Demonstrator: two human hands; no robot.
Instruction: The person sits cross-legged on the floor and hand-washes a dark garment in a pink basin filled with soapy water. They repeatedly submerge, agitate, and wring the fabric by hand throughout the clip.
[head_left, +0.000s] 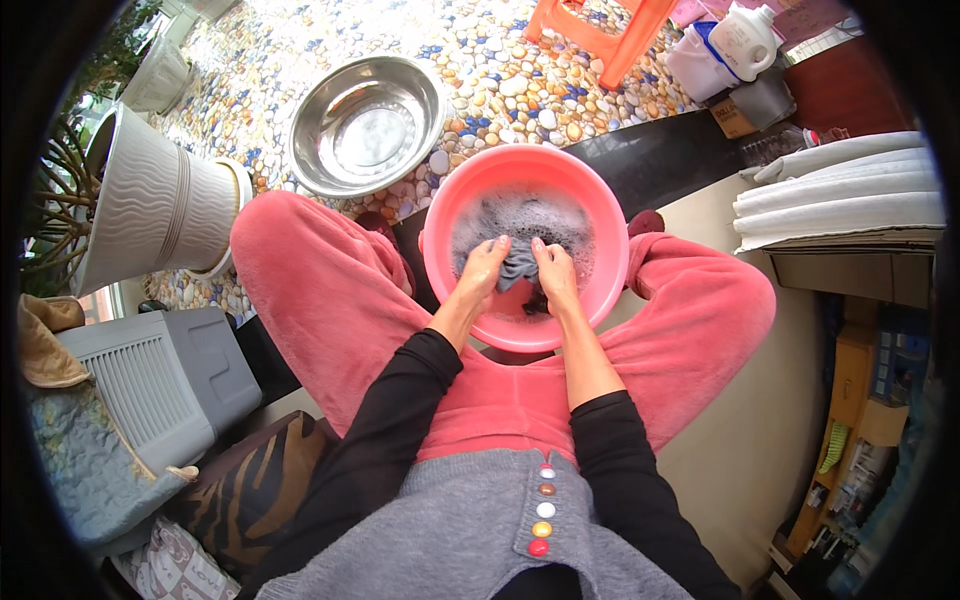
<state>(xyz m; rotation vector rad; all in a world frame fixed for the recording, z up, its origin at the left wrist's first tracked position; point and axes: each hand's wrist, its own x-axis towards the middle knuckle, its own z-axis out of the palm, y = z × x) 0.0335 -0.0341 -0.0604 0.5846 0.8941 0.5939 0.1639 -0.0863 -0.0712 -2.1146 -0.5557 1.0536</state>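
Between my knees stands a pink plastic basin (525, 159) with foamy water (517, 206) in it. My left hand (484, 271) and my right hand (556, 277) are over the water inside the rim, gripping a wet grey cloth (517, 264) from both sides. The thumbs lie on top of the cloth, while the curled fingers are mostly hidden below. Something dark (535, 301) shows by my right hand, partly in the water; whether it belongs to the same cloth I cannot tell.
Beyond my left knee a stainless steel basin (307, 124) sits on the pebble-patterned floor. White ribbed plant pots (161, 199) and a grey plastic box (217, 367) are at left. At upper right are an orange plastic stool (622, 49), a white jug (742, 41) and folded white cloth (840, 187).
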